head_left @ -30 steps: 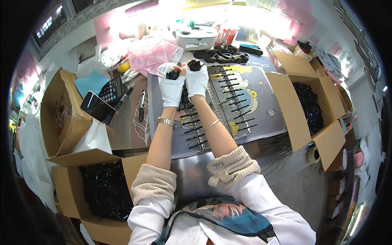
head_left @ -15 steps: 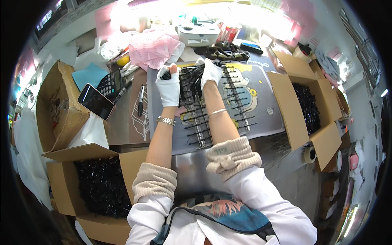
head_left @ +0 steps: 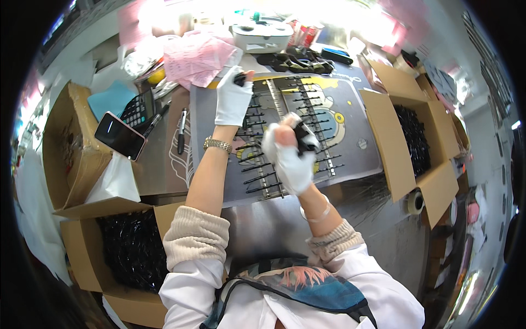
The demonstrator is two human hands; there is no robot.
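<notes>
My left hand, in a white glove with bare fingertips, is closed over the far left end of a metal rack. A small black bunch shows between its thumb and fingers. My right hand, gloved alike, is closed above the rack's near middle, on a bundle of black strips; it is somewhat blurred. Thin black pieces lie crosswise in rows along the rack's notched bars. Under the rack is a grey mat with a yellow cartoon print.
Cardboard boxes of black pieces stand at lower left and right. Left of the mat lie a marker, a phone and a calculator. Pink cloth and a white case sit behind; a tape roll is by the right box.
My right hand has come nearer and turned, with a black bundle in it. The strands that lay between both hands over the rack's far part are gone from there. My left hand moved slightly farther away.
</notes>
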